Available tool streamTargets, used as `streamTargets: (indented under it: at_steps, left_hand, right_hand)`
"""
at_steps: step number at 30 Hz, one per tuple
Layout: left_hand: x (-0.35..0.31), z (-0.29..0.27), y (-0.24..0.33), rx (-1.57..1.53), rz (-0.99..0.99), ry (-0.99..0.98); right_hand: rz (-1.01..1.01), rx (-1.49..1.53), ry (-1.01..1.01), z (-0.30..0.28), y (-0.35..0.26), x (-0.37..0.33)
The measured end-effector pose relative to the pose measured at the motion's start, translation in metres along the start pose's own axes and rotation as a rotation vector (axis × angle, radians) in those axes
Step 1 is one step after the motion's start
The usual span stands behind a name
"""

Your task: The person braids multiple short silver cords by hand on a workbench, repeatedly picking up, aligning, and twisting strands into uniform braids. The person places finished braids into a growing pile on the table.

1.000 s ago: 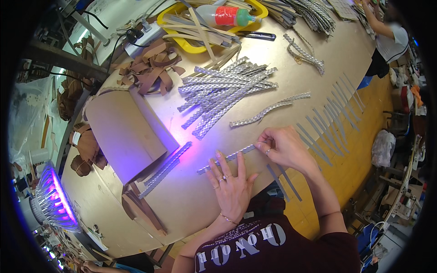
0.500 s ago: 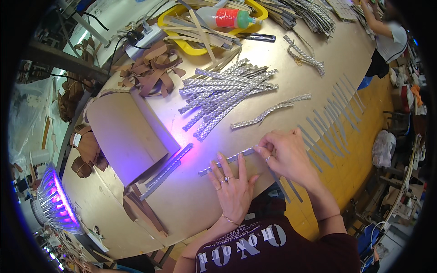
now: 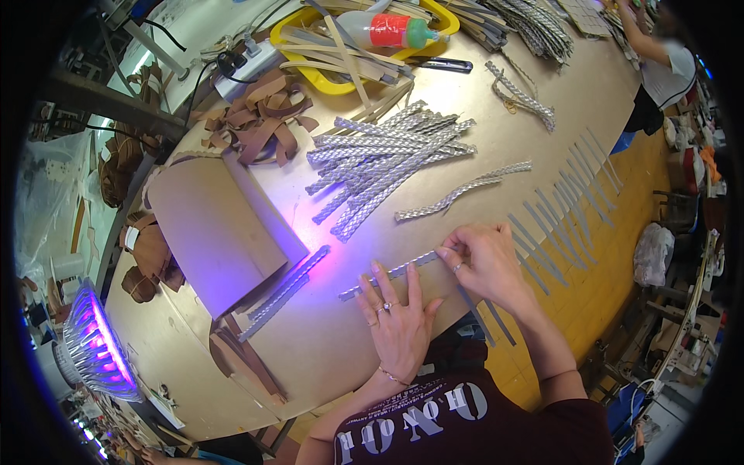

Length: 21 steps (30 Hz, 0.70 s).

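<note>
A short silvery braided strip [image 3: 425, 259] lies on the table in front of me. My left hand [image 3: 397, 325] rests flat across it, fingers spread, pressing it to the surface. At the strip's right end, my right hand [image 3: 490, 265] pinches it between thumb and fingertips; the exact tip is hidden by the fingers. Two thin grey strips [image 3: 500, 322] jut over the near table edge beside the right wrist. Farther off lies a heap of similar braided pieces [image 3: 391, 167], with a few more [image 3: 465, 186] to its right. Another braided piece [image 3: 288, 290] lies left of my left hand.
A curved tan cover [image 3: 217, 225] stands at left, near a glowing purple lamp [image 3: 105, 337]. Brown strips [image 3: 260, 116] are heaped behind it. A yellow basin [image 3: 339, 85] holds flat strips and a bottle [image 3: 380, 29]. Grey strips [image 3: 562, 217] line the right edge. Another person [image 3: 666, 66] works far right.
Both hands hold nearly the same pose over the strip. The right fingers have shifted very slightly; the whole scene moves a few pixels with the camera.
</note>
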<state>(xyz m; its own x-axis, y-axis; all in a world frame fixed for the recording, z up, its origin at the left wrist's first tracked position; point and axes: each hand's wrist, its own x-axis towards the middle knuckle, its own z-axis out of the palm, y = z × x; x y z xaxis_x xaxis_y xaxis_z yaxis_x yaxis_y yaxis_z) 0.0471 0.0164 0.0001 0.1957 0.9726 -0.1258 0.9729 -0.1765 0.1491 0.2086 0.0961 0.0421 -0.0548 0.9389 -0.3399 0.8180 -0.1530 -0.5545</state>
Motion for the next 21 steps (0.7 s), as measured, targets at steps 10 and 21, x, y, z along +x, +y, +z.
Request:
streamTargets:
  at_steps: [10,21]
  left_hand:
    - [0.008,0.0,0.015,-0.299,0.118,-0.059]
    - [0.009,0.008,0.018,-0.346,0.117,-0.072]
  right_hand:
    - [-0.164,-0.112,0.214,0.016,0.008,-0.008]
    - [-0.083,0.078,0.236,0.009,0.017,-0.019]
